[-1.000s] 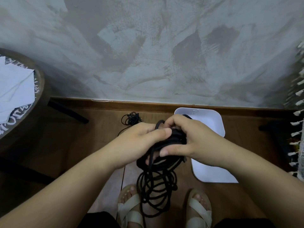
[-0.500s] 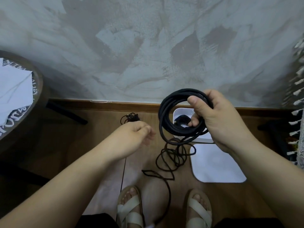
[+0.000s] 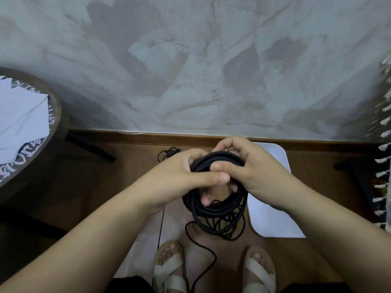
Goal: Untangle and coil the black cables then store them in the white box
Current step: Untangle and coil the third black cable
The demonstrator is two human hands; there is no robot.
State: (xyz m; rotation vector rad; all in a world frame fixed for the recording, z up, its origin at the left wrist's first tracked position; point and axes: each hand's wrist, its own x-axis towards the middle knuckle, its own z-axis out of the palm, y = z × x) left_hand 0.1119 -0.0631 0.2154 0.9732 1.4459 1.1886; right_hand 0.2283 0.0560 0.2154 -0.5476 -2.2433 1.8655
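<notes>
1. Mottled grey wall [image 3: 190,70] above a wooden floor [image 3: 84,187]; at left a round table [image 3: 54,115], cut off by the frame.
2. White box [image 3: 275,218] on the floor, right of the feet, partly covered by the right forearm; contents impossible to tell from here.
3. Left hand [image 3: 179,176] and right hand [image 3: 254,168] pressed close together, both curled tightly around the top of 1 bundle.
4. Black cable coil [image 3: 213,210] hanging from those 2 grips, just left of the box and not yet in it. Likely to spring apart on any loosening of grip, with no tie visible around the loops.
5. Loose tail [image 3: 203,246] trailing down from the coil between the 2 sandals [image 3: 169,269], with thinner snarled loops beneath. Easy to tread on or snag, dragging neat turns back into a knot.
6. Small second tangle [image 3: 168,153] near the skirting, well apart from the box; too dark to read. Fingertips inside the coil mostly hidden.
</notes>
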